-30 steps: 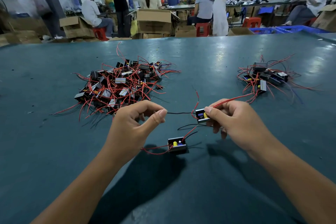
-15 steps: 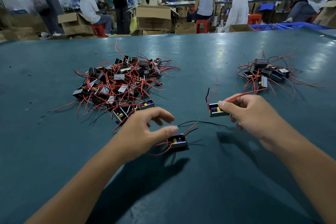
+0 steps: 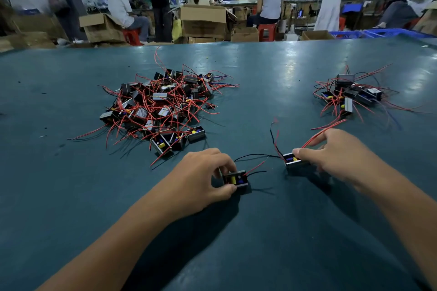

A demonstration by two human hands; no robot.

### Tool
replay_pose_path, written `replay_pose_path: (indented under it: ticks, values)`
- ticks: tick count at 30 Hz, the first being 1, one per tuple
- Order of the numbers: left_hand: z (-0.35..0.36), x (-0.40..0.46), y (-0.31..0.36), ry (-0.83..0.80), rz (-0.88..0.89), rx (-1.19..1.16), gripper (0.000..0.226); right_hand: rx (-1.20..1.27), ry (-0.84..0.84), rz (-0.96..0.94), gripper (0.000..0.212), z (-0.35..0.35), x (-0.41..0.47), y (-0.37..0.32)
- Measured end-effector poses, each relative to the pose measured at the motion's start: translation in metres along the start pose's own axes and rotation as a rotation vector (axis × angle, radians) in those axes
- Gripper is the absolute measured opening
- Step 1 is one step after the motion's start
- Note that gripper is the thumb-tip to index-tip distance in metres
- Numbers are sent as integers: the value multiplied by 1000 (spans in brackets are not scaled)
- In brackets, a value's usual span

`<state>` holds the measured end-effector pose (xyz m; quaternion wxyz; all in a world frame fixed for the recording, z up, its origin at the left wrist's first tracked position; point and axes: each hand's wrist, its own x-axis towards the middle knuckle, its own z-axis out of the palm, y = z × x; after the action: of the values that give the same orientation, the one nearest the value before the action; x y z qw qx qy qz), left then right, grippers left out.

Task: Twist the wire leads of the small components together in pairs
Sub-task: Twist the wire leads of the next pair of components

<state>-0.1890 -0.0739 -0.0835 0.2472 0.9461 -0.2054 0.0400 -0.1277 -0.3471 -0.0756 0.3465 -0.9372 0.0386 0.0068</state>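
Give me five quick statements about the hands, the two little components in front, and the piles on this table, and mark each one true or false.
1. The left hand grips a small component on the table. True.
2. The right hand is lifted clear of everything. False: its fingers hold a second component.
3. The larger pile lies to the left, the smaller pile to the right. True.
4. Most leads in the piles are green. False: they are mostly red, with some black.
5. The two held components touch each other. False: bare table shows between them.
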Motion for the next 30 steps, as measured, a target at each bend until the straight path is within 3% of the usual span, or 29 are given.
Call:
replay_pose_path:
  ticks: [8,13,15,18,21,23,27,30]
  values:
    - [-9,0,-7,-15,19,127,23,-337,-57,-6,60,-1,3,-1]
    - [-23,-3,-16,-41,61,291,30,-425,83,-108,42,-8,-3,-7]
    - [-27,-4,-15,128,194,353,28,-306,96,-204,26,-15,-6,-11]
    - [-27,-3,-3,514,368,293,13,-195,39,-317,14,-21,-10,-15]
    - [-15,-2,12,640,329,29,12,-90,-56,-371,13,-19,-10,-15]
    - [-5,-2,19,609,251,-71,12,-32,-105,-396,14,-15,-10,-15]
    - [8,0,20,387,177,-69,11,24,-158,-447,15,-9,-9,-13]
    - [8,1,17,331,150,-82,9,86,-185,-450,14,-9,-8,-12]
